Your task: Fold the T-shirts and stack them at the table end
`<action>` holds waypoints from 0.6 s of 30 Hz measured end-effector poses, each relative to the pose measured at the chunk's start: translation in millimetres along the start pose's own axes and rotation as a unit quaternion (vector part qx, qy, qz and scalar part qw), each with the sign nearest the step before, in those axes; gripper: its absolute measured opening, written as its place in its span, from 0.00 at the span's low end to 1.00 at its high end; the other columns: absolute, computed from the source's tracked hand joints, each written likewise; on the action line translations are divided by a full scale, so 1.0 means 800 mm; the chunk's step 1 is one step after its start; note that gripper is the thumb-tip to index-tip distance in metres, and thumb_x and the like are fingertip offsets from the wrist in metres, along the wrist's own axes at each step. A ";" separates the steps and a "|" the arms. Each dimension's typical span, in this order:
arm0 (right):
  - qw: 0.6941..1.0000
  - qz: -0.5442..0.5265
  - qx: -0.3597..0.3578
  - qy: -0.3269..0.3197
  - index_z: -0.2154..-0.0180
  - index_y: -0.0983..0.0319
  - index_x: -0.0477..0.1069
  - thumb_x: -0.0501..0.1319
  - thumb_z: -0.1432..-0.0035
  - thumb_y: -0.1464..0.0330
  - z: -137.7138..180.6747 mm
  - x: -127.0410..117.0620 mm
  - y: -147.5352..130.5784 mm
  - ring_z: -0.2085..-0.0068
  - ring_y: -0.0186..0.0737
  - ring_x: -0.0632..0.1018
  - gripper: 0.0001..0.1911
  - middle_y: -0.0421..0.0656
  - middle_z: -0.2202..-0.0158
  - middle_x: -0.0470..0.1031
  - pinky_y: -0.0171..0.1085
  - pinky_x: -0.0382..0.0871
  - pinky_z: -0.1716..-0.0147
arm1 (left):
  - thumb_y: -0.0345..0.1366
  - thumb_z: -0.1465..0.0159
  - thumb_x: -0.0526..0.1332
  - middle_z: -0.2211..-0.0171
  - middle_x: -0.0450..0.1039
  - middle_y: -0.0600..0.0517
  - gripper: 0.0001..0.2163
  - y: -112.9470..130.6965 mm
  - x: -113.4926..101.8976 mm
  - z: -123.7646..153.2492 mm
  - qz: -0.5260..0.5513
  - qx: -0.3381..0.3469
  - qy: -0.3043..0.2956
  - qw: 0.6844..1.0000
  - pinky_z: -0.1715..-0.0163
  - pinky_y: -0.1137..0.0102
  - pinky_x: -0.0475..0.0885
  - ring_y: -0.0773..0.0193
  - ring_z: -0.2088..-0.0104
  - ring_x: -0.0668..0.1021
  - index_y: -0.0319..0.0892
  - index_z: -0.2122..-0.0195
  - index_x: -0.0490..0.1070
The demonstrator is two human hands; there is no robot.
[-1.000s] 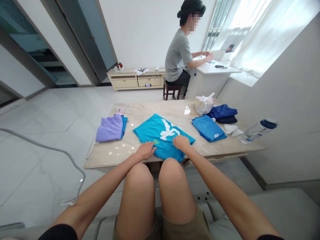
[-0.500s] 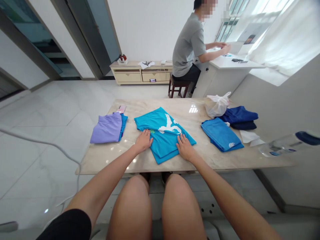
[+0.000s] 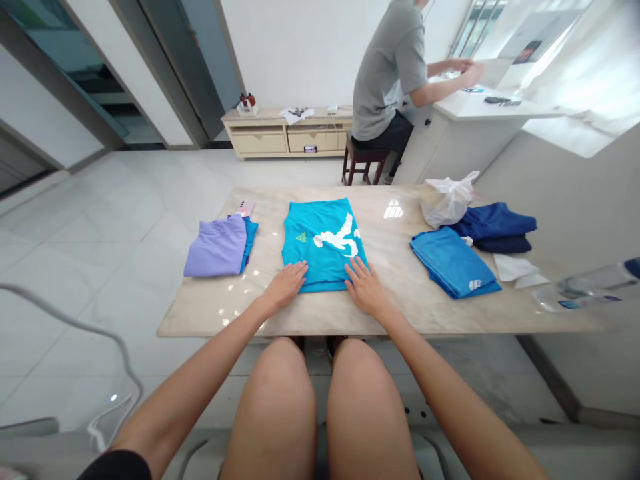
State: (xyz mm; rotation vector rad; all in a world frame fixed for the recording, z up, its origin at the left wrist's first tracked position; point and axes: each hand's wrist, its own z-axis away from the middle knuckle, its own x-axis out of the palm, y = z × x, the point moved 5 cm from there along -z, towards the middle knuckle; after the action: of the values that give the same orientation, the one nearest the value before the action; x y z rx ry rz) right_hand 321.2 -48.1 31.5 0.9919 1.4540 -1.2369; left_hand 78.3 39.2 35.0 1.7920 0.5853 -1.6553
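A turquoise shirt (image 3: 320,223) with a white print and a small green logo lies folded into a near rectangle on the marble-look table (image 3: 380,320). My left hand (image 3: 287,283) rests flat on its near left corner, fingers stretched out. On the near right corner lies my right hand (image 3: 366,285), also flat with fingers apart. Neither hand grips the cloth. To the left is a folded purple garment (image 3: 217,247) on top of a blue one. A folded blue shirt (image 3: 453,261) lies to the right.
Behind the blue shirt are a white plastic bag (image 3: 447,199) and dark blue clothes (image 3: 500,223). White paper (image 3: 515,269) and a clear bottle (image 3: 580,290) are at the right end. A phone (image 3: 245,208) sits at the far left. Beyond the table, a person (image 3: 387,73) sits on a stool (image 3: 365,155).
The turquoise shirt has turned from a slanted position to nearly square with the table edge, and its near edge has moved farther from me. Both hands remain on it. The view has shifted slightly.
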 end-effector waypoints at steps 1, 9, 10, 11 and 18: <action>1.000 -0.009 -0.012 -0.003 0.22 0.67 0.60 0.46 0.20 0.60 0.024 0.001 0.009 0.19 0.56 0.53 0.33 0.56 0.19 0.52 0.60 0.49 0.21 | 0.39 0.20 0.46 0.22 0.62 0.41 0.26 -0.003 0.003 0.027 0.005 0.006 -0.009 1.000 0.23 0.53 0.59 0.53 0.22 0.65 0.40 0.24 0.64; 0.987 -0.070 -0.146 -0.004 0.24 0.62 0.64 0.57 0.23 0.63 0.165 0.012 0.020 0.23 0.53 0.65 0.31 0.53 0.23 0.61 0.57 0.62 0.24 | 0.46 0.24 0.59 0.22 0.60 0.41 0.30 0.002 -0.012 0.174 0.007 0.113 -0.051 0.992 0.22 0.52 0.56 0.51 0.22 0.64 0.44 0.23 0.62; 0.985 -0.068 -0.158 0.007 0.26 0.62 0.67 0.57 0.24 0.66 0.173 0.012 0.018 0.25 0.52 0.69 0.29 0.53 0.24 0.65 0.57 0.66 0.26 | 0.44 0.25 0.60 0.23 0.62 0.41 0.29 0.005 -0.012 0.183 0.005 0.125 -0.044 0.991 0.22 0.52 0.57 0.52 0.23 0.65 0.44 0.24 0.64; 0.984 -0.066 -0.167 0.019 0.28 0.61 0.71 0.57 0.25 0.70 0.178 0.012 0.016 0.27 0.52 0.72 0.27 0.53 0.27 0.69 0.56 0.70 0.29 | 0.41 0.25 0.61 0.24 0.65 0.41 0.28 0.007 -0.011 0.190 0.004 0.134 -0.032 0.991 0.23 0.52 0.60 0.52 0.24 0.68 0.45 0.25 0.66; 0.983 -0.086 -0.158 0.047 0.48 0.60 0.85 0.61 0.32 0.73 0.160 -0.010 0.010 0.48 0.53 0.88 0.17 0.51 0.48 0.87 0.50 0.81 0.45 | 0.28 0.28 0.60 0.47 0.87 0.44 0.13 0.020 -0.017 0.194 0.080 0.118 0.069 0.987 0.41 0.57 0.77 0.54 0.46 0.86 0.46 0.52 0.84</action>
State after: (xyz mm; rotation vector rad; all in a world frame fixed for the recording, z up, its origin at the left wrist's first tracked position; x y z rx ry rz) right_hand 350.2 -173.1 33.0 0.7297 1.7761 -1.0458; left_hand -23.1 -79.8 48.1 2.0779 0.3033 -1.5522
